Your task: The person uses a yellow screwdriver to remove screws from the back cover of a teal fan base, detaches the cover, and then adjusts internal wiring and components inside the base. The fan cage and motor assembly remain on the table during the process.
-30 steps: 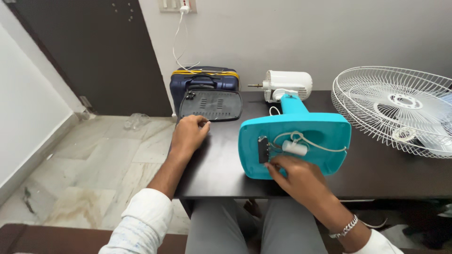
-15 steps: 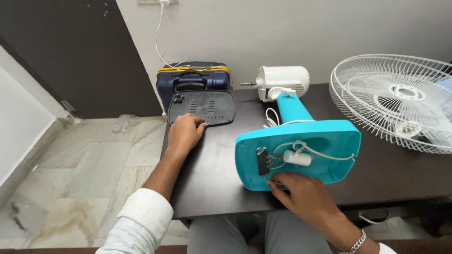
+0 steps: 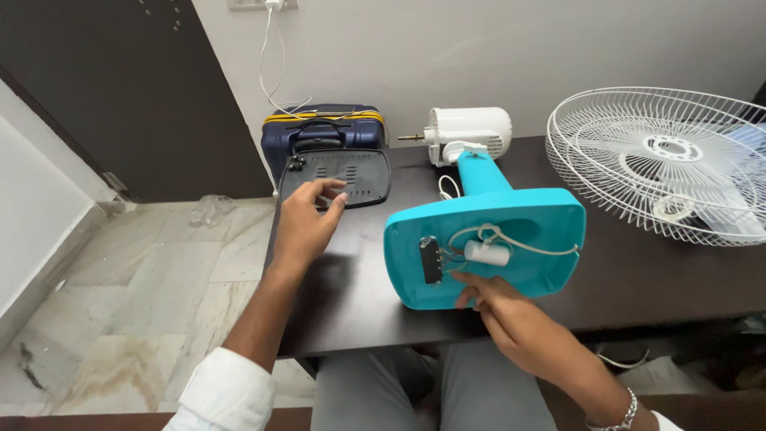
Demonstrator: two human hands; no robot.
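The open turquoise fan base [image 3: 511, 231] lies tipped on its side on the dark bench [image 3: 351, 295], its hollow underside facing me; inside it sit a small dark switch block [image 3: 431, 259], a white cylindrical capacitor [image 3: 487, 254] and loose white wires [image 3: 519, 238] looping between them. Its neck runs back to the white motor housing [image 3: 471, 132] at the far edge of the bench. My right hand [image 3: 511, 319] rests at the lower rim of the base, fingers [image 3: 471, 289] loosely curled and touching the rim just below the switch block, gripping nothing that I can make out. My left hand [image 3: 307, 223] hovers over the bench with fingers [image 3: 331, 195] half spread, their tips at the near edge of the dark perforated cover plate [image 3: 339, 177], which lies flat by the bench's far left corner. A blue suitcase [image 3: 323, 132] stands behind it; a white wire fan guard [image 3: 662, 160] lies to the right.
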